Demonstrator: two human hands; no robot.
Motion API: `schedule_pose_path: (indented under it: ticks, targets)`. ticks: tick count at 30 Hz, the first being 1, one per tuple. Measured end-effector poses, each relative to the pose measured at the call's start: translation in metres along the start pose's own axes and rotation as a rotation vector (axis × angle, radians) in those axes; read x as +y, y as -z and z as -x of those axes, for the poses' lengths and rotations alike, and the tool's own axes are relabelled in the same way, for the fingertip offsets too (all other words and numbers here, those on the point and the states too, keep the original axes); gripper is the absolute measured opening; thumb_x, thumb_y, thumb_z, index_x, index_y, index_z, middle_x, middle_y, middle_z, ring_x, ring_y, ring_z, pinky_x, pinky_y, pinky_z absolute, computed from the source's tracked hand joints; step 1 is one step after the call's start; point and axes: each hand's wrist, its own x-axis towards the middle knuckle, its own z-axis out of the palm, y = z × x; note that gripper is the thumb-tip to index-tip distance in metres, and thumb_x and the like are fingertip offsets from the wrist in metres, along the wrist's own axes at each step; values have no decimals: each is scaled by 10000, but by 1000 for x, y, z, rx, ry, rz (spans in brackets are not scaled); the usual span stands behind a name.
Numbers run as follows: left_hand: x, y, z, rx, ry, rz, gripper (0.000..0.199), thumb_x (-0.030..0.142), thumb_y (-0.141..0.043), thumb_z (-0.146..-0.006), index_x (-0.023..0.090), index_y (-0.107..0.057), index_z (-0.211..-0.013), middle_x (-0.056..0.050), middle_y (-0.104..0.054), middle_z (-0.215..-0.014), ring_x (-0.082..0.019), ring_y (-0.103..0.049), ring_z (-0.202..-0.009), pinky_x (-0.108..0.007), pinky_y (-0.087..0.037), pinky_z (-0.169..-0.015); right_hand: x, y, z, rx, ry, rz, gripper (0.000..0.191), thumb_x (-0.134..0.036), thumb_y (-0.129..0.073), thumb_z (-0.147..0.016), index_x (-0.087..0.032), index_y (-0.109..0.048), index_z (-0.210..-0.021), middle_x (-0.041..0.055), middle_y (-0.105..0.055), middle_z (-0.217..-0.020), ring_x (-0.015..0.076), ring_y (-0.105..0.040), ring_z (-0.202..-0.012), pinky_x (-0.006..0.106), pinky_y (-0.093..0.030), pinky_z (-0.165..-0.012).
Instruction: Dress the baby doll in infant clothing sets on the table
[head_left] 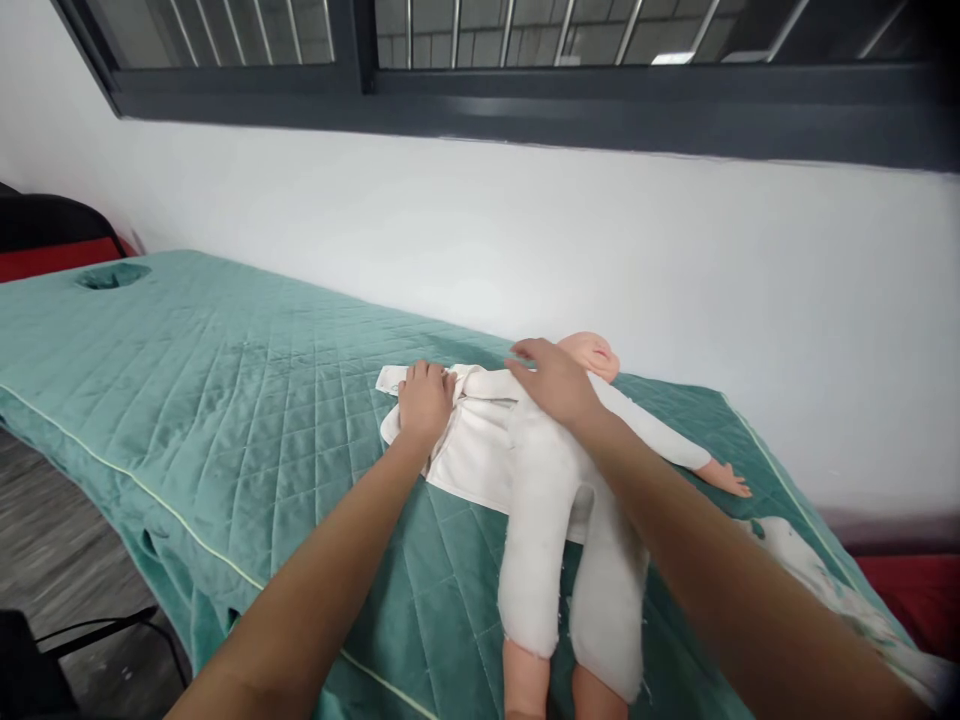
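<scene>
A baby doll (536, 520) with a white cloth body lies on its back on a green quilted bed cover (285, 420), its head away from me. Spread under its torso and out to the left is a white baby garment (472, 455). My left hand (426, 400) is closed over the garment's left part, by the end of the doll's outstretched arm; what lies under the fingers is hidden. Over the doll's upper body is my right hand (556, 382), fingers stretched and thumb apart, holding nothing. The doll's other arm reaches right, ending in a bare plastic hand (726, 477).
A patterned white cloth (806, 565) lies at the right, partly behind my right forearm. The bed has a round hole (112, 276) at its far left. A white wall (337, 215) and a dark window frame (525, 115) stand behind it. A black-and-red chair (56, 235) is at left.
</scene>
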Motion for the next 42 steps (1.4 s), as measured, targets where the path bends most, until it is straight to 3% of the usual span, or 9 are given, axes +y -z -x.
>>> schedule_pose_path:
  ticks: [4, 6, 9, 11, 13, 20, 31, 37, 42]
  targets:
    - [1, -1, 3, -12, -9, -39, 378, 496, -455, -980, 172, -595, -1115, -133, -618, -1157, -303, -544, -1121, -396, -420, -901, 41, 21, 50, 448, -262, -149, 289, -355, -455, -908, -189, -623, -1074, 112, -676, -1112, 243, -615, -1000, 359, -459, -890]
    - [2, -1, 4, -17, -26, -55, 395, 519, -437, -981, 175, -590, -1100, -130, -630, -1133, -300, -555, -1110, -389, -426, -892, 65, 23, 79, 562, -489, -115, 259, -333, -448, -883, -182, -607, -1019, 101, -678, -986, 243, -614, -911, 361, -458, -845]
    - [3, -1, 6, -40, -52, -68, 358, 477, -398, -1002, 183, -586, -1084, -127, -644, -1094, -287, -576, -1081, -373, -435, -871, 88, 22, 110, 365, -678, -67, 275, -397, -438, -888, -191, -584, -997, 95, -676, -866, 271, -609, -844, 372, -441, -769]
    - [5, 0, 7, -60, -74, -65, 316, 435, -405, -1005, 189, -584, -1090, -123, -649, -1089, -278, -591, -1059, -364, -441, -860, 91, 23, 119, 206, -671, -3, 325, -452, -394, -921, -198, -580, -1002, 105, -678, -838, 291, -619, -836, 375, -427, -740]
    - [6, 1, 9, -69, -93, -60, 280, 396, -435, -996, 192, -580, -1120, -120, -648, -1114, -275, -596, -1060, -360, -446, -861, 89, 26, 121, 129, -668, 53, 374, -481, -346, -946, -196, -582, -1003, 125, -685, -843, 309, -633, -843, 381, -421, -730]
    - [7, 5, 14, -66, -82, -45, 293, 230, -425, -973, 193, -558, -1232, -124, -625, -1234, -280, -568, -1145, -372, -442, -897, 84, 27, 121, 230, -733, -169, 373, -504, -408, -910, -216, -590, -1064, 134, -738, -990, 328, -657, -972, 387, -439, -805]
    - [17, 16, 11, -103, 9, 55, 323, 366, -349, -1016, 225, -623, -1112, -97, -721, -1040, -254, -652, -983, -317, -435, -804, 81, 23, 120, 279, -673, -439, 406, -547, -517, -837, -243, -629, -1080, 82, -758, -940, 291, -685, -881, 388, -490, -795]
    - [53, 24, -5, -161, -34, 173, 354, 394, -349, -1012, 230, -647, -1108, -69, -745, -1015, -227, -670, -939, -295, -460, -778, 76, 18, 118, 202, -585, -518, 476, -567, -541, -835, -236, -600, -1172, 90, -752, -1023, 272, -690, -902, 393, -491, -819]
    - [87, 33, -16, -252, -113, 182, 318, 395, -407, -986, 252, -686, -1039, -54, -752, -991, -226, -673, -898, -297, -467, -777, 74, 13, 114, 142, -479, -622, 448, -519, -558, -837, -228, -577, -1176, 60, -753, -958, 244, -683, -854, 382, -499, -813]
